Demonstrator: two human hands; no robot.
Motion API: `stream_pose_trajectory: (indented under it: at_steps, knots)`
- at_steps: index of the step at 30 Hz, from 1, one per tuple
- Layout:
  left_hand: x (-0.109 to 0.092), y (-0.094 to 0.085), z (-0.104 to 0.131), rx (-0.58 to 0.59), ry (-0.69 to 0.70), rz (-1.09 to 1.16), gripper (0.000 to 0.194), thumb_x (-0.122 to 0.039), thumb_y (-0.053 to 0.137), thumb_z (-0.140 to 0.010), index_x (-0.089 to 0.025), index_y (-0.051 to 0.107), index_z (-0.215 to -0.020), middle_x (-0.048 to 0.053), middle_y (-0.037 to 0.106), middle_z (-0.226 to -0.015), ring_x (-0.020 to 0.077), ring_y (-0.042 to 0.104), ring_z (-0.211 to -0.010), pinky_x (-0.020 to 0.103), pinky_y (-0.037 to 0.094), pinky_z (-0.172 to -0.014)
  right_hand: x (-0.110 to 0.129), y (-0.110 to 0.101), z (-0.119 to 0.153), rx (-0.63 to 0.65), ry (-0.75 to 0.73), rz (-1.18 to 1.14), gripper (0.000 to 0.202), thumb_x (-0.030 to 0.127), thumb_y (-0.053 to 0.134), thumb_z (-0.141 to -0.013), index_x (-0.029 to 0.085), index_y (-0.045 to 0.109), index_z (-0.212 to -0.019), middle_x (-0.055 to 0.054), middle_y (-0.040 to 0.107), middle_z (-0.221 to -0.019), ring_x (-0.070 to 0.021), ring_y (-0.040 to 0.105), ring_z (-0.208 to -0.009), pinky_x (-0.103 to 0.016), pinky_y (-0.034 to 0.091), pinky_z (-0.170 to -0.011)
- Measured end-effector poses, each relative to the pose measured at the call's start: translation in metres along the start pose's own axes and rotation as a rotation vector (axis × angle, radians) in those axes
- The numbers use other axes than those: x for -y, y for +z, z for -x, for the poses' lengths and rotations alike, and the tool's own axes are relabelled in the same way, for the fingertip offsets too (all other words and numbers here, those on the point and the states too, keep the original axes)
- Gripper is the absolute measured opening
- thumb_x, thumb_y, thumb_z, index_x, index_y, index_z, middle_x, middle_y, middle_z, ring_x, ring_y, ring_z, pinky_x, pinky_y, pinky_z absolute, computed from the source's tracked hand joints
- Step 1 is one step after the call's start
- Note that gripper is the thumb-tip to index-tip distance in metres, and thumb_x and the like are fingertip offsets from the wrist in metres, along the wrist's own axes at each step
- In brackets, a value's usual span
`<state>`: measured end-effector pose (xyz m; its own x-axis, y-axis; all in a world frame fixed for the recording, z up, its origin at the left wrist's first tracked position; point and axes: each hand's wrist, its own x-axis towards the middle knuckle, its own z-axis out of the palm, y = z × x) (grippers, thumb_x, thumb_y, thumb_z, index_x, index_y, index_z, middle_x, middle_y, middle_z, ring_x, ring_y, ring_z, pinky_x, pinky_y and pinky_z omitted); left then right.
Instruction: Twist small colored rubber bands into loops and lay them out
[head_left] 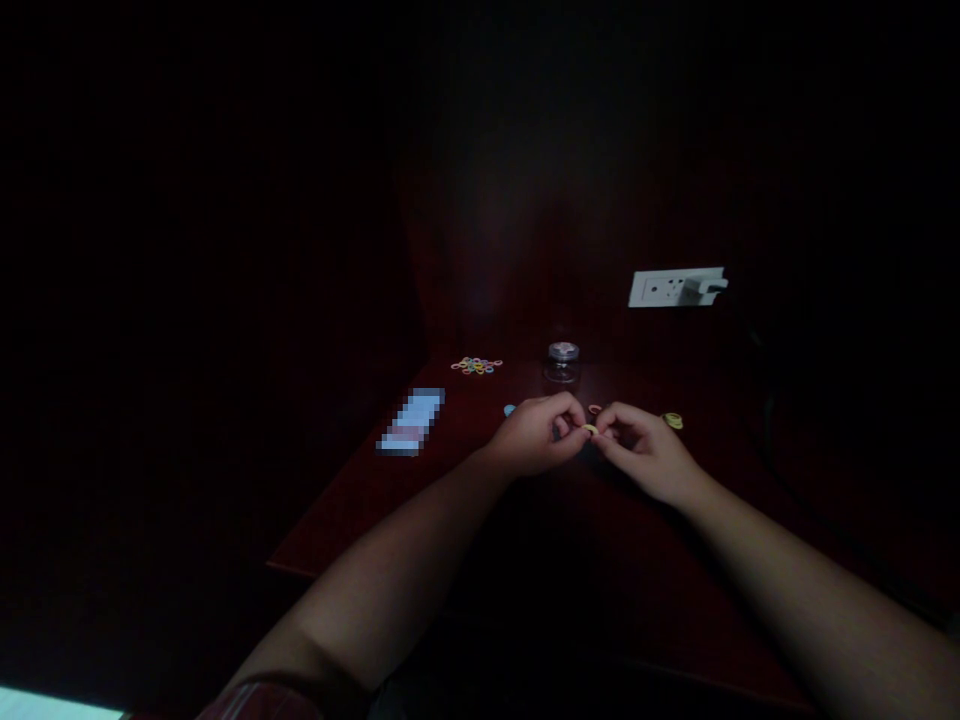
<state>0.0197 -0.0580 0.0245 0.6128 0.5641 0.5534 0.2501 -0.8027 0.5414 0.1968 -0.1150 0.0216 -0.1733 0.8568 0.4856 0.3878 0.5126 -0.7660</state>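
Between my two hands is a small yellow hair tie [590, 429], pinched at both ends above the dark red table. My left hand [541, 432] grips its left side with thumb and forefinger. On the other side, my right hand [646, 450] pinches it the same way. A blue band [510, 411] shows partly behind my left hand. Just beyond my fingertips lies a reddish-orange band [595, 409]. Several yellow hair ties [673, 421] rest in a small pile to the right of my right hand.
A clear lidded jar [562, 364] stands behind my hands. Several mixed-colour bands [475, 366] lie at the back left. A lit phone [412, 421], its screen blurred, is near the table's left edge. A white wall socket [677, 287] holds a plug, with a dark cable at right.
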Motion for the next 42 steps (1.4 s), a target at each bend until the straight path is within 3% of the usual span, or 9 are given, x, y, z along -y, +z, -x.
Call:
stream_pose_trajectory:
  at_steps: [11,20,28,34,42]
  knots:
    - [0.000,-0.001,-0.001,0.016,-0.032,-0.009,0.010,-0.025,0.055,-0.081,-0.016,0.055,-0.085,-0.003,0.057,-0.067,0.0061,0.049,-0.056,0.017,0.034,-0.053,-0.002,0.000,0.003,0.048,0.016,-0.026,0.016,0.028,0.058,-0.080,0.020,0.048,-0.070,0.002,0.047,-0.061,-0.0119,0.041,-0.056,-0.024,0.033,-0.052]
    - [-0.001,-0.001,-0.001,0.056,-0.030,-0.024,0.008,-0.024,0.056,-0.080,-0.017,0.055,-0.084,-0.004,0.057,-0.067,0.0068,0.050,-0.057,0.018,0.036,-0.054,-0.008,-0.002,0.002,0.082,-0.054,0.049,0.019,0.020,0.056,-0.081,0.020,0.043,-0.066,0.002,0.044,-0.065,-0.0120,0.042,-0.061,-0.025,0.035,-0.057]
    - [-0.001,-0.001,-0.001,0.044,-0.017,-0.027,0.009,-0.026,0.058,-0.080,-0.017,0.057,-0.084,-0.004,0.055,-0.065,0.0065,0.047,-0.056,0.018,0.034,-0.053,-0.011,0.002,0.002,0.090,0.038,-0.074,0.015,0.028,0.057,-0.084,0.021,0.045,-0.079,0.003,0.044,-0.066,-0.0117,0.042,-0.057,-0.024,0.035,-0.052]
    - [0.000,-0.002,-0.002,0.030,-0.011,-0.050,0.009,-0.026,0.057,-0.081,-0.017,0.056,-0.085,-0.003,0.057,-0.069,0.0075,0.049,-0.058,0.019,0.035,-0.055,-0.011,0.000,0.000,0.040,0.032,0.054,0.016,0.032,0.055,-0.086,0.019,0.052,-0.076,0.001,0.050,-0.065,-0.0135,0.045,-0.060,-0.026,0.037,-0.055]
    - [0.000,-0.004,-0.004,-0.135,-0.075,-0.162,0.005,-0.022,0.052,-0.082,-0.018,0.054,-0.082,-0.003,0.053,-0.066,0.0084,0.047,-0.058,0.020,0.034,-0.055,-0.009,0.001,0.001,0.066,0.055,0.020,0.014,0.030,0.054,-0.087,0.019,0.052,-0.078,0.000,0.056,-0.064,-0.0138,0.051,-0.060,-0.026,0.039,-0.057]
